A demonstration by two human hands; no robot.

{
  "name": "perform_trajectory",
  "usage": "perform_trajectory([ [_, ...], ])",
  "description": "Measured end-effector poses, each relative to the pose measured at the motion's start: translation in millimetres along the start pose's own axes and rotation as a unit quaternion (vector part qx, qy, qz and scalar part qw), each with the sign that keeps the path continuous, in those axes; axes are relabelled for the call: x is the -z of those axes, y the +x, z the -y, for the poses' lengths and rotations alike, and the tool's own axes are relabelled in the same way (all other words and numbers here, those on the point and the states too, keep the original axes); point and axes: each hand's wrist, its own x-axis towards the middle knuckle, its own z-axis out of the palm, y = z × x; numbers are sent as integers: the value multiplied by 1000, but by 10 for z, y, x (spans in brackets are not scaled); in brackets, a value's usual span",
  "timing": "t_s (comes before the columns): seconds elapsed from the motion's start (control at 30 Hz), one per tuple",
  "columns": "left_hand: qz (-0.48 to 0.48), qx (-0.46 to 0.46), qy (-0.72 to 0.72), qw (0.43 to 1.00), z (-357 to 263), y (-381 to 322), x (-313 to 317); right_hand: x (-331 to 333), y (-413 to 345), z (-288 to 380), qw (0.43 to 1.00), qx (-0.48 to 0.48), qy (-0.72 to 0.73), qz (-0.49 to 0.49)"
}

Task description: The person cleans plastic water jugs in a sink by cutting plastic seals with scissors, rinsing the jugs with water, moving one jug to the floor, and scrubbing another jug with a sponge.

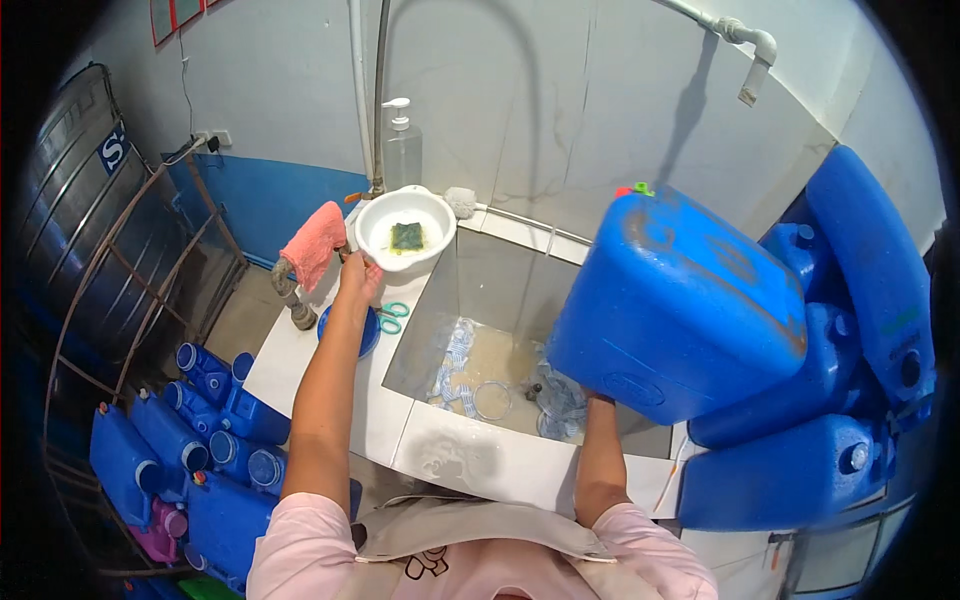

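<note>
My left hand (361, 279) reaches up beside the white plastic basin (427, 259), near a tap fitting (344, 253) partly covered by a pink cloth (315, 244). Whether its fingers grip the fitting or only touch the basin's rim is unclear. A green scouring sponge (407, 236) lies in the basin. On the right, a large blue plastic jerrycan (675, 300) is tilted over the sink (495, 277), its base turned up. My right hand (598, 401) holds it from below, its fingers mostly hidden. Cloudy water (491, 356) and blue-and-white cloth (454, 364) lie in the sink.
Teal-handled scissors (392, 318) and a blue bowl (367, 341) sit left of the sink. A pump bottle (403, 154) and long-handled brush (460, 202) stand behind. Blue jerrycans (780, 472) crowd the right; more containers (169, 442) fill the floor at left.
</note>
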Motion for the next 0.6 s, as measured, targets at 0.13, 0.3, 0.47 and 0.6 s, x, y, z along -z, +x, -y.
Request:
perform_trajectory([
  [0.13, -45, 1, 160, 986, -26, -19, -108, 14, -96, -81, 1000, -1, -21, 0],
  [0.3, 58, -114, 257, 958, -333, -1, -11, -45, -128, -44, 999, 19, -27, 6],
  [0.47, -31, -129, 118, 984, -465, -51, -158, -72, -178, -61, 999, 26, -33, 7],
  [0.6, 14, -182, 186, 965, -443, -155, -172, -101, -183, -50, 999, 35, -37, 10],
])
